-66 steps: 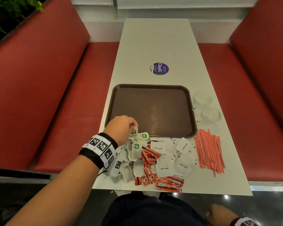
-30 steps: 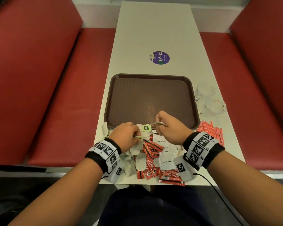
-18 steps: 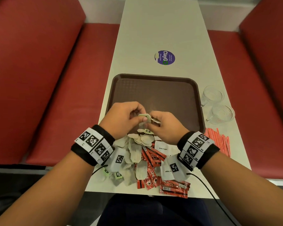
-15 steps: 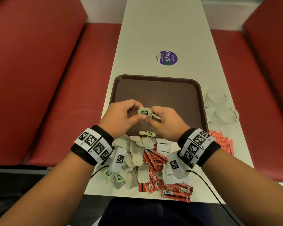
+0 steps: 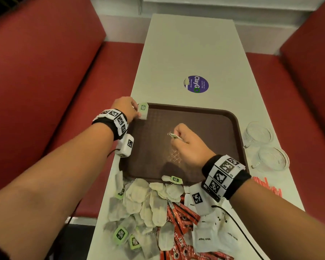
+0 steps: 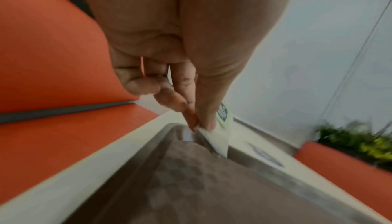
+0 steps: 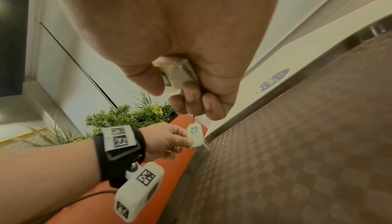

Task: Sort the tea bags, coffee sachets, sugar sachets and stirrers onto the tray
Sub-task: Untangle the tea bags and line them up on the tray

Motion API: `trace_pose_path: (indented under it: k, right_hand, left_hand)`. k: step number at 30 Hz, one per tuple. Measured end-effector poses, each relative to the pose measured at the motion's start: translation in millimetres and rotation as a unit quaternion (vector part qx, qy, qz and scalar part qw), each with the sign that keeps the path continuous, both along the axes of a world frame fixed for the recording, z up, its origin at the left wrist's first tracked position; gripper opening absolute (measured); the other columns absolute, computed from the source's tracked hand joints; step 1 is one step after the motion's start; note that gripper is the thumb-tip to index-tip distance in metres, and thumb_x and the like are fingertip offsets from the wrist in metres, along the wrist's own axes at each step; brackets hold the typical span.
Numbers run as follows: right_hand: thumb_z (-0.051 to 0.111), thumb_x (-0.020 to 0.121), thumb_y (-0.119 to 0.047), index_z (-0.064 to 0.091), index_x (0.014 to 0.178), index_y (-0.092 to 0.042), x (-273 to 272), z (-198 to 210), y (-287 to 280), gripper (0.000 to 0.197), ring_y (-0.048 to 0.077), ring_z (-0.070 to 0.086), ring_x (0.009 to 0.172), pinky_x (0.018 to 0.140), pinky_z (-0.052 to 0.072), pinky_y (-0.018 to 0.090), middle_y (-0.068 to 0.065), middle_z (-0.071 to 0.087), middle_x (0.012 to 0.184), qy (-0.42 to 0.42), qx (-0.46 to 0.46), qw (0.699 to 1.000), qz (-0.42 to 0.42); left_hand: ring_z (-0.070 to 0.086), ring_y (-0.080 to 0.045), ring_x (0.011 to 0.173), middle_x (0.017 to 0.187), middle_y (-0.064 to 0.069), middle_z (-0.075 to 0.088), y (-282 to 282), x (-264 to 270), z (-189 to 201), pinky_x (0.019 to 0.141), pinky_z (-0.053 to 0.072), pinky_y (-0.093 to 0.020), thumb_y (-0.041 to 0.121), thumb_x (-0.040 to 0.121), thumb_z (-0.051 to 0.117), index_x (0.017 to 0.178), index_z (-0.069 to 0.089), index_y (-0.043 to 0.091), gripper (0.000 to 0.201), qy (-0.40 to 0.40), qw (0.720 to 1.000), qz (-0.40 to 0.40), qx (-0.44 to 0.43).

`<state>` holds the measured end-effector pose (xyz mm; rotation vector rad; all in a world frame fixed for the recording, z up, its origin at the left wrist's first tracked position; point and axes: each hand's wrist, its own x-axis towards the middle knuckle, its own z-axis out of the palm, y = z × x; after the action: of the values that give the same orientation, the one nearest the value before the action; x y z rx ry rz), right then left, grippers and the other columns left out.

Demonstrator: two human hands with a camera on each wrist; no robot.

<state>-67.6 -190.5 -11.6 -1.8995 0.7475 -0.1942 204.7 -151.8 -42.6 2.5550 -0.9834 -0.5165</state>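
My left hand (image 5: 127,108) pinches a white tea bag with a green tag (image 5: 143,111) upright at the far left corner of the brown tray (image 5: 231,128); the left wrist view shows its lower edge (image 6: 216,137) at the tray floor. My right hand (image 5: 184,141) hovers over the tray's middle, fingers curled round another tea bag (image 7: 178,75), its string (image 5: 169,133) sticking out. A heap of tea bags (image 5: 148,203), red coffee sachets (image 5: 182,216) and white sugar sachets (image 5: 206,237) lies on the table's near end. Orange stirrers (image 5: 266,186) peek out past my right wrist.
Two clear glass cups (image 5: 260,134) (image 5: 272,158) stand right of the tray. A purple round sticker (image 5: 196,84) lies on the white table (image 5: 191,44) beyond the tray. Red bench seats flank both sides. One tagged tea bag (image 5: 174,179) rests on the tray's near rim.
My hands, together over the near edge half a second ago, have separated. The left carried one tea bag to the tray's far left corner; the right moved over the tray's middle with another.
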Motion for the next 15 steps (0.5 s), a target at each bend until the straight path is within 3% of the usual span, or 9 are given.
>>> trace_pose_path:
  k: [4, 6, 9, 11, 15]
  right_hand:
    - [0.046, 0.092, -0.013, 0.048, 0.083, -0.016, 5, 1, -11, 0.009, 0.013, 0.047, 0.067, 0.067, 0.042, 0.036, -0.007, 0.057, 0.073, 0.003, -0.012, 1.000, 0.006]
    - [0.048, 0.091, -0.013, 0.051, 0.088, -0.012, 6, 1, -15, 0.004, 0.014, 0.050, 0.068, 0.069, 0.045, 0.039, -0.002, 0.062, 0.077, 0.002, -0.012, 1.000, 0.012]
    - [0.051, 0.086, -0.020, 0.053, 0.092, -0.012, 4, 2, -19, 0.010, 0.017, 0.056, 0.067, 0.074, 0.052, 0.049, 0.009, 0.068, 0.081, -0.004, 0.005, 1.000, 0.013]
    - [0.053, 0.086, -0.021, 0.053, 0.093, -0.012, 4, 1, -23, 0.012, 0.019, 0.062, 0.066, 0.080, 0.053, 0.053, 0.008, 0.070, 0.077, -0.012, 0.014, 1.000, 0.007]
    - [0.061, 0.094, -0.018, 0.056, 0.095, -0.008, 5, 0, -28, 0.010, 0.015, 0.070, 0.069, 0.084, 0.056, 0.053, 0.009, 0.072, 0.079, -0.024, 0.001, 1.000, 0.004]
  left_hand:
    - [0.065, -0.022, 0.098, 0.105, 0.000, 0.070, -31, 21, -18, 0.089, 0.053, -0.031, 0.037, 0.074, 0.086, 0.099, 0.073, 0.020, 0.033, -0.031, 0.993, -0.034, 0.108]
    - [0.067, -0.023, 0.097, 0.105, -0.002, 0.071, -42, 25, -23, 0.089, 0.055, -0.036, 0.038, 0.078, 0.082, 0.101, 0.073, 0.014, 0.035, -0.054, 0.989, -0.044, 0.134]
    - [0.068, -0.023, 0.083, 0.098, -0.004, 0.072, -53, 27, -23, 0.069, 0.057, -0.034, 0.037, 0.076, 0.082, 0.093, 0.072, 0.013, 0.031, -0.074, 0.985, -0.030, 0.155]
    - [0.060, -0.020, 0.065, 0.091, -0.005, 0.072, -57, 27, -20, 0.053, 0.046, -0.029, 0.037, 0.078, 0.079, 0.078, 0.065, 0.012, 0.028, -0.086, 0.979, -0.033, 0.180]
    - [0.052, -0.020, 0.055, 0.067, -0.005, 0.057, -58, 26, -20, 0.055, 0.043, -0.030, 0.028, 0.083, 0.077, 0.068, 0.054, 0.010, 0.033, -0.105, 0.978, -0.004, 0.181]
